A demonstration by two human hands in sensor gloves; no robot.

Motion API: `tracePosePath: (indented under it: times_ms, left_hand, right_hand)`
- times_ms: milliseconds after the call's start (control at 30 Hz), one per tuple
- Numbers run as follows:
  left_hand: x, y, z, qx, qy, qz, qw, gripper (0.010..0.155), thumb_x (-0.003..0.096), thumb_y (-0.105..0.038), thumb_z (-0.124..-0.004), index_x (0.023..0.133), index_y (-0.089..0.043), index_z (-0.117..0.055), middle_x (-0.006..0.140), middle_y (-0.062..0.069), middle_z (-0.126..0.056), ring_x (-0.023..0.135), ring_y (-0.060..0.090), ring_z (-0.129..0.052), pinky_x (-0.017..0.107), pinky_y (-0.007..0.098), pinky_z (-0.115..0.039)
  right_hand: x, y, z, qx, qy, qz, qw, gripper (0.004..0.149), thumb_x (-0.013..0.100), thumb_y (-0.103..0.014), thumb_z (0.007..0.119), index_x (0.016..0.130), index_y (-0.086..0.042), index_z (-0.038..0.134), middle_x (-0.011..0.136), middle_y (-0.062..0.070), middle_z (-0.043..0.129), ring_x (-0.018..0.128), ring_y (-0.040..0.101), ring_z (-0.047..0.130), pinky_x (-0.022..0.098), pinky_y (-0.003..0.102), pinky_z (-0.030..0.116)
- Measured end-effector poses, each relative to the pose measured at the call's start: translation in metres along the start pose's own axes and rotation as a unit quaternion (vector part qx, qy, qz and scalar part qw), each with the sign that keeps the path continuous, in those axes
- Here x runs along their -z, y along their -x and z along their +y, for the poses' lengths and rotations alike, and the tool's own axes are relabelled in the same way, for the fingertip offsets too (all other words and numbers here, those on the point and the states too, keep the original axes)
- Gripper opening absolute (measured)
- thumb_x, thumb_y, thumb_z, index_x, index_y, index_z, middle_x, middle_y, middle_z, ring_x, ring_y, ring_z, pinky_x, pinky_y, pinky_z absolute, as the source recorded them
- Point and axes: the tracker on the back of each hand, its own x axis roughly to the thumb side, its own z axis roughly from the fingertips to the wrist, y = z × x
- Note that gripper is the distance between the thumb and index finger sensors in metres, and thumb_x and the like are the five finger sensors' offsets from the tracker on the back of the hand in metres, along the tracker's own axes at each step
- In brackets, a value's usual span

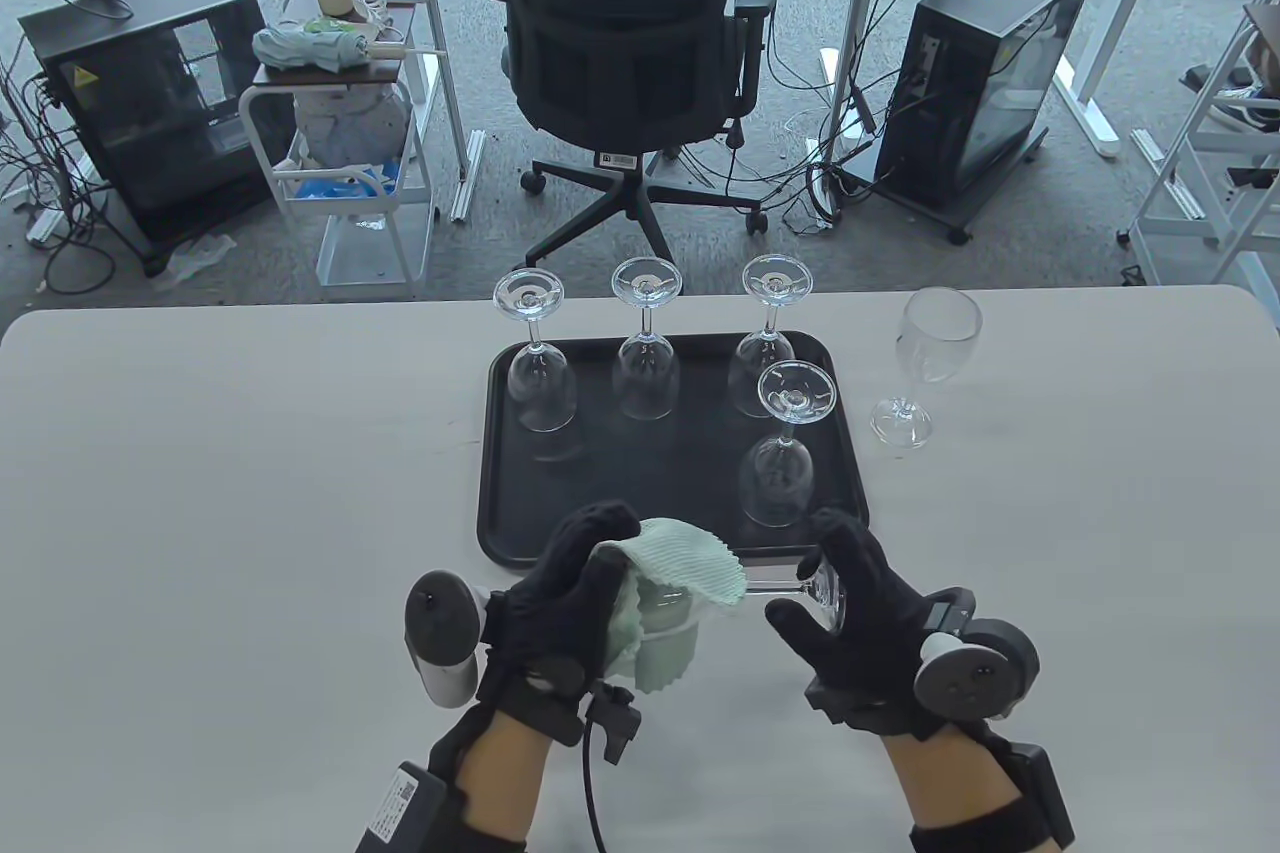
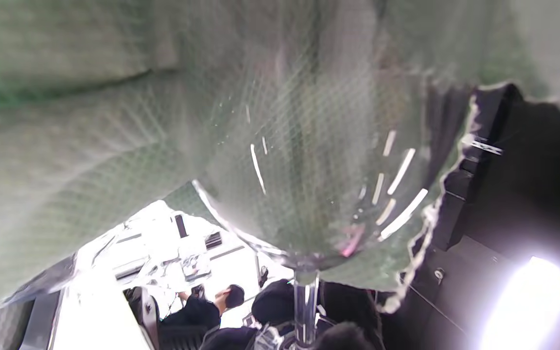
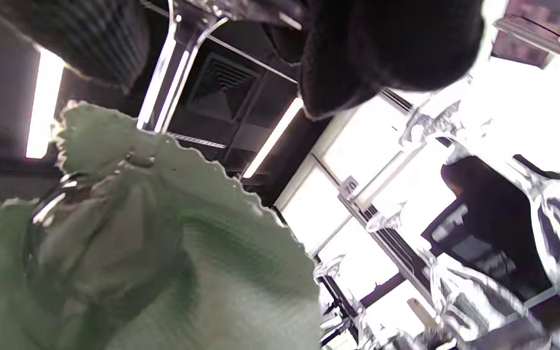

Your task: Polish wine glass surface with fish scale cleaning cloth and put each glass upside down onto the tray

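Observation:
A wine glass (image 1: 790, 581) lies sideways in the air just in front of the black tray (image 1: 600, 503). My left hand (image 1: 598, 561) grips its bowl through the pale green fish scale cloth (image 1: 680, 575). My right hand (image 1: 812, 583) pinches the foot, with the stem running between the hands. The left wrist view is filled by cloth (image 2: 90, 146) wrapped over the bowl (image 2: 319, 194). In the right wrist view the stem (image 3: 168, 73) runs down into the cloth (image 3: 187, 253). Three glasses stand upside down along the tray's back, such as the middle one (image 1: 646, 378), and one more (image 1: 778, 478) stands at its front right.
One upright wine glass (image 1: 930, 348) stands on the white table (image 1: 200, 493), right of the tray. Beyond the table's far edge are an office chair (image 1: 630, 43), a cart (image 1: 340, 143) and two computer cases on the floor.

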Motion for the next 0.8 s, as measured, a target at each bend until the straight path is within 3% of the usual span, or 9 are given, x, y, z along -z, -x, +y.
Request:
tracePosePath:
  times_ms: [100, 200, 267, 333, 467, 567, 667, 733, 800]
  left_hand:
    - [0.000, -0.011, -0.001, 0.062, -0.018, -0.069, 0.996, 0.063, 0.0512, -0.070, -0.067, 0.102, -0.033, -0.064, 0.112, 0.004, -0.061, 0.095, 0.036, -0.073, 0.047, 0.055, -0.085]
    - [0.002, -0.010, 0.003, 0.046, -0.011, -0.051, 0.998, 0.060, 0.0525, -0.069, -0.067, 0.101, -0.033, -0.066, 0.110, 0.005, -0.064, 0.093, 0.037, -0.075, 0.045, 0.055, -0.086]
    - [0.003, -0.001, 0.006, -0.009, -0.001, -0.004, 1.000, 0.061, 0.0539, -0.069, -0.065, 0.102, -0.032, -0.065, 0.110, 0.005, -0.063, 0.093, 0.038, -0.075, 0.045, 0.055, -0.087]
    - [0.003, 0.002, 0.006, -0.043, 0.006, 0.023, 0.999, 0.060, 0.0545, -0.068, -0.066, 0.102, -0.032, -0.065, 0.111, 0.006, -0.063, 0.093, 0.039, -0.074, 0.045, 0.056, -0.085]
    - [0.002, -0.005, 0.004, -0.001, -0.001, -0.016, 1.000, 0.062, 0.0535, -0.070, -0.066, 0.103, -0.033, -0.064, 0.112, 0.006, -0.061, 0.094, 0.038, -0.074, 0.045, 0.055, -0.086]
    - [0.000, -0.013, 0.002, 0.067, -0.023, -0.081, 0.994, 0.060, 0.0515, -0.069, -0.067, 0.100, -0.034, -0.067, 0.111, 0.004, -0.063, 0.094, 0.036, -0.075, 0.046, 0.056, -0.086]
    - [0.001, -0.010, 0.005, 0.050, -0.012, -0.058, 0.997, 0.058, 0.0526, -0.068, -0.067, 0.100, -0.033, -0.068, 0.110, 0.004, -0.065, 0.093, 0.037, -0.076, 0.045, 0.056, -0.086]
    - [0.002, -0.002, 0.008, 0.009, -0.008, -0.005, 1.000, 0.059, 0.0541, -0.068, -0.066, 0.101, -0.033, -0.068, 0.110, 0.005, -0.065, 0.092, 0.037, -0.076, 0.045, 0.055, -0.087]
    - [0.001, 0.002, 0.007, -0.043, 0.003, 0.016, 0.999, 0.059, 0.0547, -0.067, -0.067, 0.102, -0.032, -0.067, 0.111, 0.006, -0.063, 0.094, 0.039, -0.074, 0.046, 0.057, -0.084]
  right_hand:
    - [0.000, 0.007, 0.003, 0.096, -0.035, 0.101, 0.990, 0.073, 0.052, -0.062, 0.072, 0.107, -0.030, 0.037, 0.097, 0.021, 0.062, 0.052, 0.033, 0.091, 0.030, 0.039, 0.088]
    - [0.003, -0.001, -0.002, 0.013, -0.035, 0.014, 0.999, 0.083, 0.050, -0.061, 0.077, 0.108, -0.025, 0.030, 0.101, 0.022, 0.058, 0.055, 0.037, 0.092, 0.034, 0.044, 0.089]
    - [0.004, -0.013, -0.004, -0.117, -0.011, -0.105, 0.988, 0.089, 0.048, -0.062, 0.079, 0.106, -0.026, 0.022, 0.105, 0.019, 0.053, 0.060, 0.034, 0.092, 0.038, 0.041, 0.091]
    - [0.004, -0.016, -0.005, -0.134, 0.003, -0.135, 0.982, 0.090, 0.047, -0.061, 0.081, 0.106, -0.027, 0.021, 0.103, 0.019, 0.053, 0.060, 0.032, 0.093, 0.038, 0.040, 0.092]
    - [0.004, -0.003, -0.001, 0.015, -0.007, -0.001, 1.000, 0.078, 0.048, -0.066, 0.076, 0.106, -0.031, 0.036, 0.095, 0.019, 0.063, 0.050, 0.029, 0.093, 0.028, 0.035, 0.089]
    - [0.001, 0.005, 0.002, 0.091, -0.052, 0.086, 0.991, 0.077, 0.050, -0.066, 0.072, 0.107, -0.028, 0.038, 0.094, 0.022, 0.063, 0.048, 0.032, 0.091, 0.027, 0.038, 0.086]
    - [0.002, -0.003, 0.000, -0.021, -0.025, 0.000, 0.999, 0.086, 0.048, -0.065, 0.076, 0.108, -0.024, 0.030, 0.101, 0.021, 0.059, 0.055, 0.036, 0.092, 0.034, 0.043, 0.088]
    - [0.001, -0.011, 0.000, -0.115, -0.023, -0.098, 0.988, 0.092, 0.047, -0.064, 0.079, 0.106, -0.025, 0.021, 0.106, 0.019, 0.049, 0.063, 0.035, 0.090, 0.041, 0.042, 0.089]
    - [0.000, -0.014, 0.000, -0.112, 0.000, -0.107, 0.988, 0.091, 0.047, -0.064, 0.079, 0.106, -0.025, 0.022, 0.104, 0.019, 0.052, 0.061, 0.033, 0.092, 0.039, 0.040, 0.091]
